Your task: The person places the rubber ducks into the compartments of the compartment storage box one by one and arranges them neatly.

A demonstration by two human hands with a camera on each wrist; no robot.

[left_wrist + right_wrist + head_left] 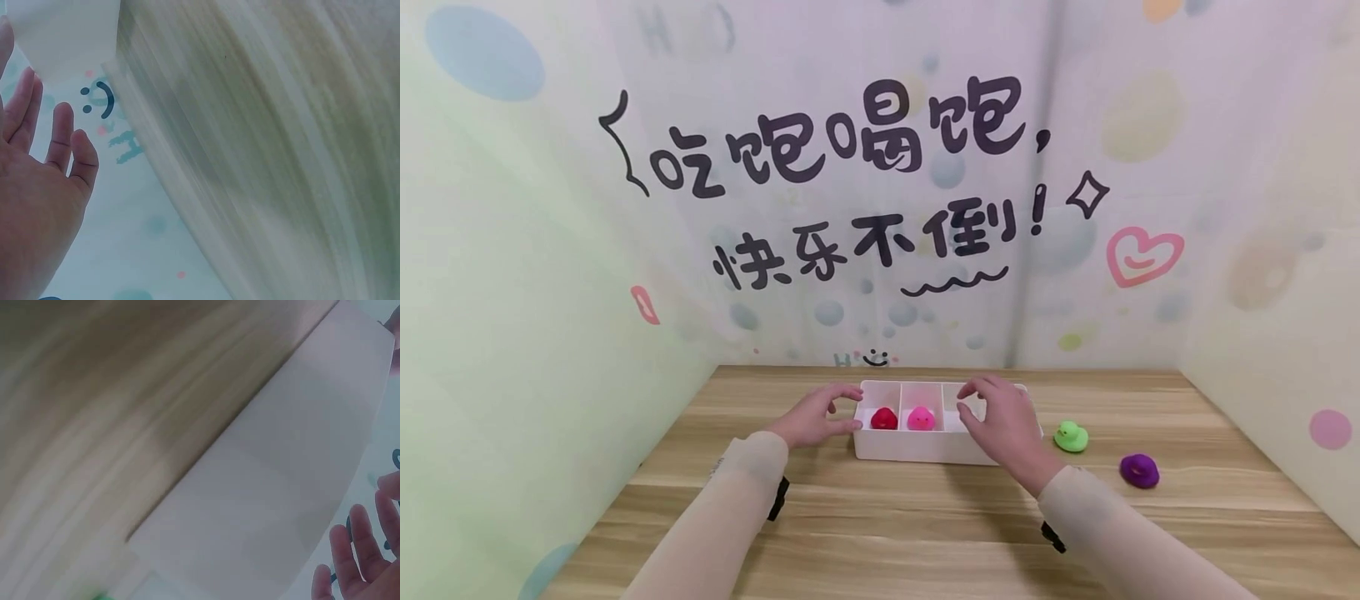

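A white divided box (917,447) stands on the table. A red rubber duck (884,419) sits in its left compartment and a pink rubber duck (921,418) in the one beside it. My left hand (811,417) is at the box's left end, thumb and fingertips spread right at the edge. Over the right part of the box hovers my right hand (1009,421), thumb and forefinger apart with a gap between them. Its loosely bent fingers (369,547) show above the box wall (275,450) in the right wrist view. The hand hides much of the right-hand compartments.
To the right of the box, a green rubber duck (1071,437) stands on the wooden table (880,525). A purple rubber duck (1140,471) lies nearer and further right. A printed cloth (880,325) hangs behind the table's back edge.
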